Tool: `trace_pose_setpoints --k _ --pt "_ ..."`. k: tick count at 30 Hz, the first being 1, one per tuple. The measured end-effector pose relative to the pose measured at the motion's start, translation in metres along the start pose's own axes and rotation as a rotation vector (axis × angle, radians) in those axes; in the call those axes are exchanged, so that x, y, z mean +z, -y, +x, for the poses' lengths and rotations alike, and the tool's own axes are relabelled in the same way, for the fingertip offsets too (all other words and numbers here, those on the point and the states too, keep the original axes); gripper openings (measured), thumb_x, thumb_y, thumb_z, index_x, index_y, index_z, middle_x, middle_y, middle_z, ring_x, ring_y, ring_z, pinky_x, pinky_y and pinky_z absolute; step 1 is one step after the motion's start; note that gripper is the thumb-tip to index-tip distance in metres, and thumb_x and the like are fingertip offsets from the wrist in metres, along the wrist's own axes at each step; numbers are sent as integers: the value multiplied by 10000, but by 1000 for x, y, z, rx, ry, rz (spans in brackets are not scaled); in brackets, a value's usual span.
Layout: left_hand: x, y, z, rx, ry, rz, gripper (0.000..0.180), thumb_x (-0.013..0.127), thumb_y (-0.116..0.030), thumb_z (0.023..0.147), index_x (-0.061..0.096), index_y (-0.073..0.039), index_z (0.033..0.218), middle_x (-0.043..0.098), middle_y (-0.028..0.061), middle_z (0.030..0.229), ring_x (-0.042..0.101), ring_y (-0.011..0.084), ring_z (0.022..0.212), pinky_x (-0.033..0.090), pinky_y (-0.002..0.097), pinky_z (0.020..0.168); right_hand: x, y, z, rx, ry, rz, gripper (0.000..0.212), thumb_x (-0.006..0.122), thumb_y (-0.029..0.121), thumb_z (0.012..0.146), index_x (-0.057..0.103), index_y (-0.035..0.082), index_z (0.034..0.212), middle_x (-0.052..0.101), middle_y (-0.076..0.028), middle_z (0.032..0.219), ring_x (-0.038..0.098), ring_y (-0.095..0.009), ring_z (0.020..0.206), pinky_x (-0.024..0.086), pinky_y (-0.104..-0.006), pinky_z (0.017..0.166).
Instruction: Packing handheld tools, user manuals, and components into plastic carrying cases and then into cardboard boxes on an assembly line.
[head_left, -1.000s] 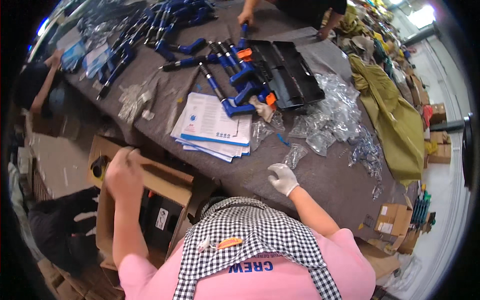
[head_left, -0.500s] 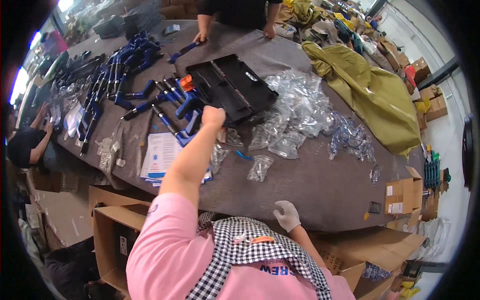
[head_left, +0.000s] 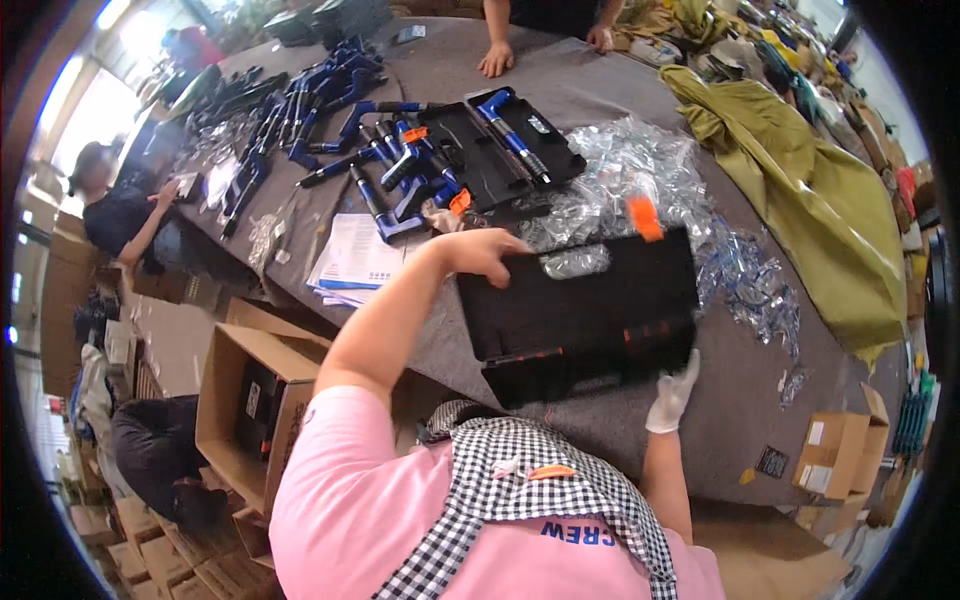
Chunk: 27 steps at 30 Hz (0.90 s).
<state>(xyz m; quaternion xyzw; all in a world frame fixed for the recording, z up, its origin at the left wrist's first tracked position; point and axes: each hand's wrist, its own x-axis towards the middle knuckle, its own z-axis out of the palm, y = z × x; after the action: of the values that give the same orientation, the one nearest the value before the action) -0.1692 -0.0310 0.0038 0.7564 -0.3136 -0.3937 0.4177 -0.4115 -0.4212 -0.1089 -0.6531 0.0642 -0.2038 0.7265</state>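
A black plastic tool case (head_left: 590,310) is tilted up over the near part of the table, with bags showing through its handle slot and an orange tag on its upper edge. My bare left hand (head_left: 487,255) grips its upper left corner. In a white glove, my right hand (head_left: 674,395) holds the lower right corner, its fingers partly behind it. Motion blurs the case's lower edge. Farther back lies an open black case (head_left: 470,160) with a blue and black tool (head_left: 515,135) in its right half. Several blue tools (head_left: 380,205) with orange tags lie left of it.
Clear plastic bags (head_left: 640,165) spread behind the held case, beside an olive cloth (head_left: 790,200). Printed sheets (head_left: 355,255) lie left of my left arm. Cardboard boxes (head_left: 270,365) stand at the near edge. One co-worker's hand (head_left: 496,60) rests on the far side; another person sits left.
My left hand has drawn back and now holds a tool case. My right hand has risen to its lower corner. A blue tool now lies in the open case; the co-worker's hand has let go.
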Motion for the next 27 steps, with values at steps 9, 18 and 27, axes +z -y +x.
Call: trace_pose_setpoints --k 9,18,27 --pt "28 65 98 -73 -468 417 479 705 -293 776 651 -33 1175 678 213 1043 647 363 975 500 397 873 -21 -44 -37 439 241 -1190 363 611 113 804 560 -56 1121 584 -262 1146 524 -443 1098 425 -448 963" --pt "-135 185 -31 -838 -1314 538 821 751 -366 713 375 -7 1348 521 222 1316 463 384 1263 378 492 1052 7 -17 -39 456 171 -1468 527 661 127 742 526 -47 1220 532 -280 1213 504 -438 1135 402 -469 1007" --pt "-95 111 -36 -174 -1431 -472 248 664 -209 864 578 -54 690 506 -42 574 479 70 523 379 261 483 152 39 13 54 245 -749 645 784 91 670 536 -32 1252 563 -197 1236 544 -333 1147 422 -401 1009"
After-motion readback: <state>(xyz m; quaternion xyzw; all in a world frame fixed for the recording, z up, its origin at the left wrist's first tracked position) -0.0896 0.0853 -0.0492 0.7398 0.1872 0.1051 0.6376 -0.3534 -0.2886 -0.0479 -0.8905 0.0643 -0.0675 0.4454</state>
